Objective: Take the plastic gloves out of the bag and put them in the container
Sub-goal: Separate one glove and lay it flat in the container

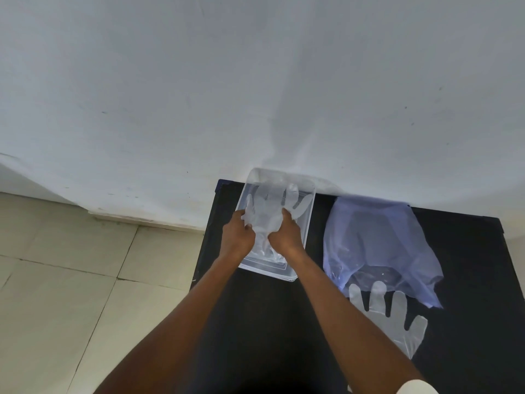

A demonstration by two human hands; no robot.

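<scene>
Head view, only one given. Placing step in hand: both hands are over the clear container (309, 220), centre of frame, at the far-left corner of the black bench (264, 322). Left hand (238, 237) pinches the left edge of a plastic glove (270, 214), fingers curled on it. Right hand (285, 237) grips the same glove at its right side, fingers closed into the film. The glove's fingers point to the top of the frame and lie inside the container walls; the cuff end bunches between the two hands. Whether there is one glove or a small stack under the hands is hard to tell, as the film is see-through and layered.

The bluish bag (377, 245) lies flat on the bench, right of the container, apart from it. A second glove (397, 322) lies lower right, its fingertips at or just under the bag's near edge and the rest out on the bench. Something clear and crumpled shows inside the bag near that edge, possibly more gloves.

Judgement: task partway through. Next move calls for letting go and pressing the glove flat so it stays below the rim, then reaching to lower right for the second glove. Thin film clings, so it may lift with the fingers on release.
</scene>
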